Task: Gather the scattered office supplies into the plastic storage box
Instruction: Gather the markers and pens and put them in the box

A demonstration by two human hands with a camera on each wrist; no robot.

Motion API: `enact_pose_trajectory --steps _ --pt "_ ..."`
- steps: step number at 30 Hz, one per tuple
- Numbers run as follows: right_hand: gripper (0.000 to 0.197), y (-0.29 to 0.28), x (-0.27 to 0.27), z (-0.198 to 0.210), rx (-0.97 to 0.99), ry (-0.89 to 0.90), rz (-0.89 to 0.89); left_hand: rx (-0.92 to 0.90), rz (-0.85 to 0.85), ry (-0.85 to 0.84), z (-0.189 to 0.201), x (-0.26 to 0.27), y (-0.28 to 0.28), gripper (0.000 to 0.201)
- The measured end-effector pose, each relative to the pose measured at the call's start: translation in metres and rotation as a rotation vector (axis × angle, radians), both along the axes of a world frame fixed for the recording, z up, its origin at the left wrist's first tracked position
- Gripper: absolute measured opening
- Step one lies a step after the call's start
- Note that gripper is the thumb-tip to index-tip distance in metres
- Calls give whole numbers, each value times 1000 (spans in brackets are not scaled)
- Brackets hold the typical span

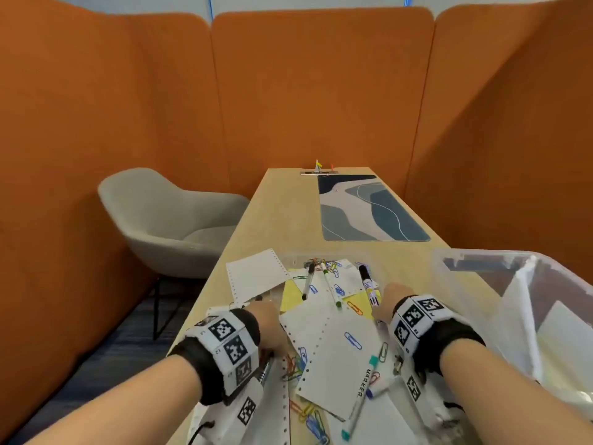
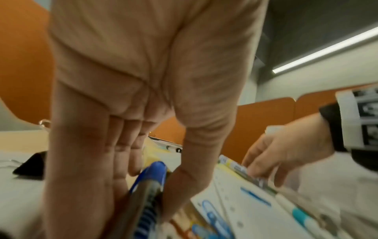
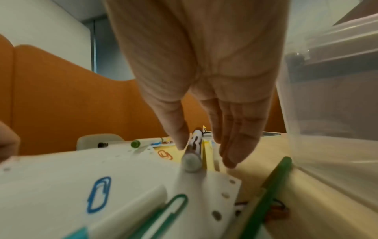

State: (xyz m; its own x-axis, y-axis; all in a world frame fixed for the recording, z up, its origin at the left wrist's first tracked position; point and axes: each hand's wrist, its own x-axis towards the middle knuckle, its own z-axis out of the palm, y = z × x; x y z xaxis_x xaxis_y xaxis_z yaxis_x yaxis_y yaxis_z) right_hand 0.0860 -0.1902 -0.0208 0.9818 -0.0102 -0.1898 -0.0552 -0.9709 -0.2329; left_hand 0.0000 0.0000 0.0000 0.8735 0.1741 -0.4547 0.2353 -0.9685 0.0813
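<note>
Counted four loose markers on the papers; left hand gripped one blue-capped pen, right hand fingers straight, touching the black-capped marker.

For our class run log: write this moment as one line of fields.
left hand: holds blue-capped pen | right hand: reaching black-capped marker, not gripped | plastic storage box: right of paper pile | stage: gathering

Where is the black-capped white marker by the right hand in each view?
Head: black-capped white marker lies right of centre, on yellow paper, just ahead of the right hand.
Left wrist: marker at centre right, under the right hand's fingertips.
Right wrist: marker at centre, end-on, between thumb and fingers.
Shared landmark: the white punched-edge paper sheet.
</note>
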Motion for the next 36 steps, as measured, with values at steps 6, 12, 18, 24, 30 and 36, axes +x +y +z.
enact_pose_trajectory --steps 6,12,18,24,30,36 --pt "27 1 2 5 -84 48 35 -651 340 -205 23 11 13 15" --pt "27 21 -6 31 355 -93 -91 -1270 517 -405 47 15 14 10" --pt "17 47 -57 49 744 208 187 -1365 501 -436 44 16 -1 39" --pt "5 62 -86 43 658 329 437 -1458 519 -471 36 14 -5 14" --pt "7 61 -90 48 1021 435 367 -1692 450 -422 37 3 -10 25" --pt "10 50 -83 40 1022 233 172 -656 184 -272 25 6 17 66"
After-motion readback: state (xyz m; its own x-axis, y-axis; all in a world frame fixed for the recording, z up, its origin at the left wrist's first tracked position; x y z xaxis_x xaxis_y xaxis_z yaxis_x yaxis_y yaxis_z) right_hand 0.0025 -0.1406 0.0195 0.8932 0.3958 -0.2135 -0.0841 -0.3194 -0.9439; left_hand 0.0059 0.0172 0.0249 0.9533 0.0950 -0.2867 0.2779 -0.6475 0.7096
